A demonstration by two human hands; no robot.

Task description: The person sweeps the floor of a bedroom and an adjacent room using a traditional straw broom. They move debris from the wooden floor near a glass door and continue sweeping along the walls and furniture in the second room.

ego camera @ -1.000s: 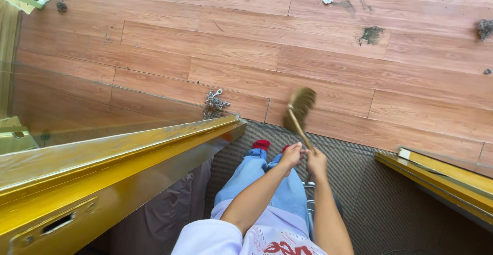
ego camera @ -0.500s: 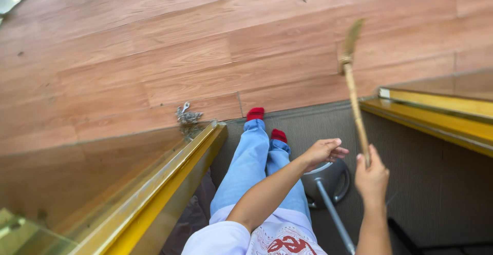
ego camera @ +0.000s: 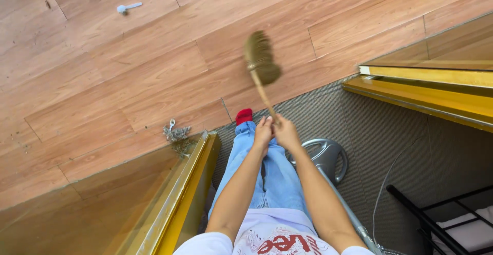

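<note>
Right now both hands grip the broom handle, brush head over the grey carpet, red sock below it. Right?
Not quite. In the head view the brush head is over the wooden floor, not the carpet. Both hands, left and right, do grip the broom handle; red sock below.

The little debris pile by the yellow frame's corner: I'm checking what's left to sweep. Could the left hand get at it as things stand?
Probably not directly: the left hand grips the broom handle with the right hand, and the debris pile lies on the floor, well below both.
</note>
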